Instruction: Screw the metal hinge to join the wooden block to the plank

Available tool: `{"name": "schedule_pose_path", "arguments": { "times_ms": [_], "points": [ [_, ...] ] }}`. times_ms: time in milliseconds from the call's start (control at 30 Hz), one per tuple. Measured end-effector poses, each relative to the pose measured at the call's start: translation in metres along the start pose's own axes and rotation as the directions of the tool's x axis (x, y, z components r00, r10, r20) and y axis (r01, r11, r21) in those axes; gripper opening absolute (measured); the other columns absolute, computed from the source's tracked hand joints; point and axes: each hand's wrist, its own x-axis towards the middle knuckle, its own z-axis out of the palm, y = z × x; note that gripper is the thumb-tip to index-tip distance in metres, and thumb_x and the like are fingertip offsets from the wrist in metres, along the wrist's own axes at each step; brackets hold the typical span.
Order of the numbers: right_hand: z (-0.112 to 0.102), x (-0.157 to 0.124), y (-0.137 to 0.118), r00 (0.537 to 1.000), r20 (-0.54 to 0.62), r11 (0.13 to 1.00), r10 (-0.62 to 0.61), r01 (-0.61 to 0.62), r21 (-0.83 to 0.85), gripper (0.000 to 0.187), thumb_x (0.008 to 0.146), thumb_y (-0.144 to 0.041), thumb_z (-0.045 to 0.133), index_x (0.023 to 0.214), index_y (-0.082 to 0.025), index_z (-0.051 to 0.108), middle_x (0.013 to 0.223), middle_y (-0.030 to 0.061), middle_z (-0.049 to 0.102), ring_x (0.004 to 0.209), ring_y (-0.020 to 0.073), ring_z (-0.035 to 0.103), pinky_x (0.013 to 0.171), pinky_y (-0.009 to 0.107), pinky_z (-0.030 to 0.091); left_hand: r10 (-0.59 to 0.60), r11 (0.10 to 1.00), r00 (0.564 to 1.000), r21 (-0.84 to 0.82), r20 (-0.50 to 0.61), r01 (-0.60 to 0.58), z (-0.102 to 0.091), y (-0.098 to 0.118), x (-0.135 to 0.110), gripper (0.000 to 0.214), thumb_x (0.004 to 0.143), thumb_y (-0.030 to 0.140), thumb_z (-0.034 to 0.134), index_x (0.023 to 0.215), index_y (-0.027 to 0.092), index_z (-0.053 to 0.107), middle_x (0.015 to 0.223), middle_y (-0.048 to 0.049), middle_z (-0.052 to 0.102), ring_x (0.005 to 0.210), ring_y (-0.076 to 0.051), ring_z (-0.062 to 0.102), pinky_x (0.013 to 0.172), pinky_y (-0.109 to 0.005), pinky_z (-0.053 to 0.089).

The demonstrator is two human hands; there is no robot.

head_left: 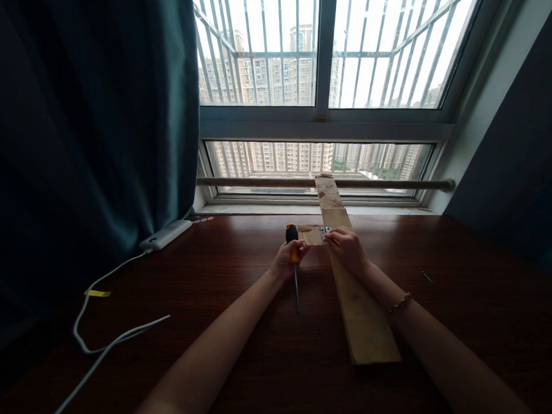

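Note:
My left hand (290, 257) is closed around a screwdriver (292, 233) with a black and orange handle. Its thin shaft points back toward me, and the fingertips also reach the near edge of a short wooden piece (310, 235). Where that piece meets a long wooden board (363, 308), the fingers of my right hand (347, 247) pinch a small metal hinge (324, 232) with holes in it. The hinge is partly hidden by the fingertips. The long board runs away from me, and its far end reaches the rail at the window.
All this lies on a dark red-brown wooden surface (252, 340). A screw or nail (427, 277) lies to the right. At left are a white power strip (167, 234), its cable (91, 357) and a yellow strip (98, 294). A horizontal rail (259, 182) crosses before the barred window.

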Motion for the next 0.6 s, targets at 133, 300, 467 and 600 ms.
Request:
{"name": "schedule_pose_path", "arguments": {
  "times_ms": [133, 300, 467, 600],
  "points": [
    [0.002, -0.001, -0.002, 0.999, -0.037, 1.0, 0.018, -0.018, 0.001, 0.013, 0.082, -0.021, 0.054, 0.085, -0.018, 0.066, 0.084, 0.0069, 0.064, 0.08, 0.0193, 0.058, 0.075, 0.031, 0.047, -0.012, 1.0, 1.0, -0.001, 0.0, 0.012, -0.001, -0.001, 0.001, 0.013, 0.065, 0.005, 0.061, 0.055, 0.009, 0.055, 0.047, 0.0018, 0.049, 0.047, -0.004, 0.048, 0.074, -0.021, 0.052],
    [-0.013, 0.003, -0.009, 0.978, -0.127, 0.98, 0.165, -0.148, 0.131, 0.023, 0.081, -0.028, 0.056, 0.097, -0.015, 0.064, 0.085, 0.007, 0.066, 0.069, 0.0169, 0.061, 0.067, 0.028, 0.049, -0.023, 1.0, 0.999, -0.016, -0.034, 0.022, -0.003, -0.002, 0.0, 0.014, 0.065, 0.005, 0.061, 0.055, 0.01, 0.053, 0.048, 0.0017, 0.049, 0.048, -0.005, 0.049, 0.072, -0.022, 0.053],
    [-0.069, -0.001, 0.018, 0.919, -0.058, 0.92, 0.391, -0.392, -0.007, 0.022, 0.079, -0.033, 0.055, 0.088, -0.016, 0.066, 0.079, 0.0064, 0.069, 0.069, 0.0185, 0.064, 0.063, 0.027, 0.049, -0.053, 0.997, 0.998, -0.05, -0.039, 0.051, -0.006, -0.002, 0.0, 0.014, 0.068, 0.006, 0.06, 0.058, 0.01, 0.053, 0.049, 0.0014, 0.049, 0.048, -0.005, 0.05, 0.072, -0.022, 0.054],
    [-0.114, -0.045, 0.075, 0.762, 0.246, 0.768, 0.599, -0.461, -0.444, 0.015, 0.069, -0.032, 0.065, 0.069, -0.017, 0.066, 0.072, 0.0068, 0.068, 0.07, 0.0213, 0.064, 0.06, 0.027, 0.045, -0.087, 0.992, 0.996, -0.094, -0.019, 0.085, -0.009, -0.002, 0.001, 0.013, 0.071, 0.006, 0.059, 0.059, 0.009, 0.053, 0.049, 0.0015, 0.049, 0.048, -0.004, 0.05, 0.074, -0.024, 0.054]
  ]
}}
